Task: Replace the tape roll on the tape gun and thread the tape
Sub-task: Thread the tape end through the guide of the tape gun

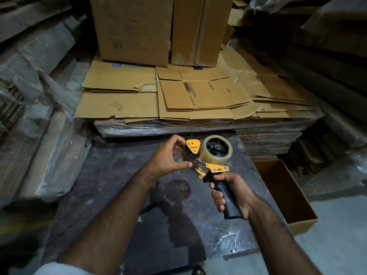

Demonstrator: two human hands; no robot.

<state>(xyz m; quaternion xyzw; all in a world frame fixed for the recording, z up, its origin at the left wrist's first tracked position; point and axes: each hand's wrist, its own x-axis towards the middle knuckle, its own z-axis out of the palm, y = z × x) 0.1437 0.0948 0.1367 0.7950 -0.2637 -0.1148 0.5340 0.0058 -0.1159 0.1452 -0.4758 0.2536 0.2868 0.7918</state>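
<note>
An orange and black tape gun (215, 169) is held in the air over a dark wrapped surface. My right hand (231, 193) is closed around its black handle. A clear tape roll (217, 150) sits on the gun's black hub. My left hand (168, 156) is at the gun's front end, by the orange guard plate and the black roller. Its fingers are curled, with the thumb tip touching the metal blade plate. Whether it pinches a tape end I cannot tell.
Flattened cardboard sheets (198, 96) lie stacked beyond the gun, with upright cartons (135, 28) behind them. An open cardboard box (286, 193) stands at the right. Plastic-wrapped bundles (39, 116) line the left side. The dark plastic-covered surface (119, 185) spreads below my arms.
</note>
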